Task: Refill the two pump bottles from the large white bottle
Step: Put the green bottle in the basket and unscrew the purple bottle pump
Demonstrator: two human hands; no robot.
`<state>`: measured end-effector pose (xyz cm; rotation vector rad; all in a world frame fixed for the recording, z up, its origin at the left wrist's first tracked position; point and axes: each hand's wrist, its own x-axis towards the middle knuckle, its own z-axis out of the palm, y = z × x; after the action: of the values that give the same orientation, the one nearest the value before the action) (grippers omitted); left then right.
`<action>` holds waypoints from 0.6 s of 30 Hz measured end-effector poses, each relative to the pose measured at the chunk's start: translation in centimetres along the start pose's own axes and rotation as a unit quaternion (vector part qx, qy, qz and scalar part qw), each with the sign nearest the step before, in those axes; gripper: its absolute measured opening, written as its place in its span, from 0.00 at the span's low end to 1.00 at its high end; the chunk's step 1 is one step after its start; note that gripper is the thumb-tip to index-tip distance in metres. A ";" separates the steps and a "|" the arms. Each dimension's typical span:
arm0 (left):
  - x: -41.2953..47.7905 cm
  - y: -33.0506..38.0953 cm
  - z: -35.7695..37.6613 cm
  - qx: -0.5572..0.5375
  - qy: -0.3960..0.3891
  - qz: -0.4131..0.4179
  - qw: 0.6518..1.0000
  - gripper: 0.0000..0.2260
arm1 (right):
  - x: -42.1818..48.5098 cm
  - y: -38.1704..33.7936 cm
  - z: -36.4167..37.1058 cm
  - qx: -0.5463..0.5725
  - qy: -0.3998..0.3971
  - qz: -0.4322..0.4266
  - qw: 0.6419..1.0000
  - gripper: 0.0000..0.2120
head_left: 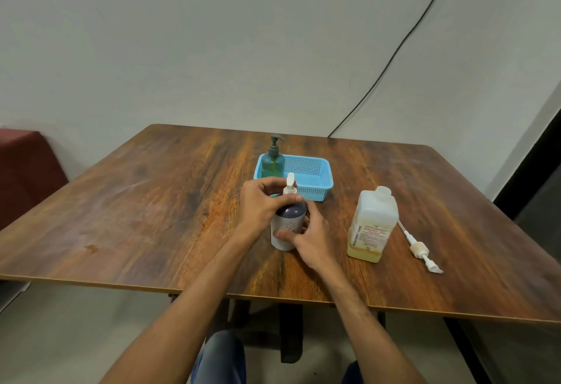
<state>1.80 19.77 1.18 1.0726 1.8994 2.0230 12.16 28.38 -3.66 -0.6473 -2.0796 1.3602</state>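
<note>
Left hand (pixel 263 201) gripped the pump head (pixel 290 184), right hand (pixel 310 239) the body, of one pump bottle (pixel 290 216); large white bottle (pixel 374 225), to their right, stood opened, pouring apparently pending

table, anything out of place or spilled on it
A detached pump lies flat on the table beside the large white bottle, whose neck stands open. That fits refilling; no spill shows.

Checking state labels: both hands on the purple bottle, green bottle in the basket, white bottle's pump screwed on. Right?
No. In the head view the white bottle is open; its pump lies on the table beside it. The rest holds: left hand and right hand on the purple bottle, green bottle in the basket.
</note>
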 end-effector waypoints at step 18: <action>-0.2 0.4 0.4 -0.005 -0.009 0.000 1.000 0.17 | 0.0 0.0 0.2 0.012 0.009 0.000 1.000 0.40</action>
<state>2.31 19.90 1.48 1.0843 1.8794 2.0134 12.03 28.28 -3.69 -0.6463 -2.0460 1.3724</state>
